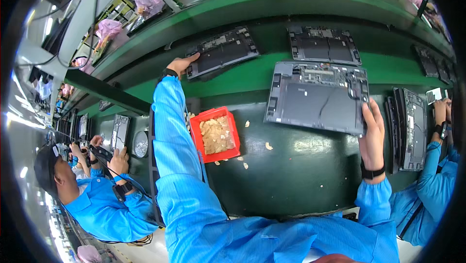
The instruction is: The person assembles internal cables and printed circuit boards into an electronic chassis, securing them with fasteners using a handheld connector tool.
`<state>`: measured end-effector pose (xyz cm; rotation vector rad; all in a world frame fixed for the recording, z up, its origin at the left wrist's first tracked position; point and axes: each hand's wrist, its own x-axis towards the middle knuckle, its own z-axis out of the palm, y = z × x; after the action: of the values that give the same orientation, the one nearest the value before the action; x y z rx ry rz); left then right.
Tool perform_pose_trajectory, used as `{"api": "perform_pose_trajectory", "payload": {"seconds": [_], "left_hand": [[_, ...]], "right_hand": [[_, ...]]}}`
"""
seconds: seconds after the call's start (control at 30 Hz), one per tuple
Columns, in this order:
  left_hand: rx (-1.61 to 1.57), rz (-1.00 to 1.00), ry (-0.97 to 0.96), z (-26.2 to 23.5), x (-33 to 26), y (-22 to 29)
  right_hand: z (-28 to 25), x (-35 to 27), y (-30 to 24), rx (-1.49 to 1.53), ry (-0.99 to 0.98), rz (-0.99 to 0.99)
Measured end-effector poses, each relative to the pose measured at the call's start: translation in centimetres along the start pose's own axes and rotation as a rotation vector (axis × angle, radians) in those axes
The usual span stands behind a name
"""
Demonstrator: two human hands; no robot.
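Observation:
My left hand (181, 64) reaches far out and closes on the near-left corner of an opened laptop base (225, 51) on the green shelf, thumb on top. With my right hand (373, 139) I grip the lower right corner of another opened laptop base (315, 100), thumb on its edge. This one is tilted, its circuit board along the far side and a large black battery below, with a dark cable across it. Behind it lies a third laptop base (325, 47), partly overlapped. What lies under both held bases is hidden.
A red bin (236, 139) of beige scraps stands left of centre, with loose scraps around it and a blue coiled cord (203, 168) beside it. Several laptop bases (414, 129) stand on edge at right. Co-workers in blue work at left (104, 209) and right (427, 185).

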<state>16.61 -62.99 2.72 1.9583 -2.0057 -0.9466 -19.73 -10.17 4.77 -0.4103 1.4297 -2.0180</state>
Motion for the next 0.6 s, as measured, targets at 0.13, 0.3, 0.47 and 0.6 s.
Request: {"api": "perform_pose_trajectory", "payload": {"seconds": [0.13, 0.3, 0.47, 0.6], "left_hand": [[-0.571, -0.049, -0.178, 2.2, -1.9, 3.1], [-0.809, -0.037, -0.283, 3.1, 1.4, 0.9], [-0.962, -0.051, -0.295, 5.6, 0.1, 5.1], [-1.221, 0.225, -0.330, -0.2, -1.3, 3.2]], "right_hand": [[3.4, 4.4, 0.0, -0.037, -0.078, -0.004], [5.3, 8.0, 1.5, -0.053, -0.162, 0.006], [4.2, 7.3, 0.7, -0.057, -0.134, -0.027], [6.8, 7.5, 1.7, 0.002, -0.175, -0.001]]}}
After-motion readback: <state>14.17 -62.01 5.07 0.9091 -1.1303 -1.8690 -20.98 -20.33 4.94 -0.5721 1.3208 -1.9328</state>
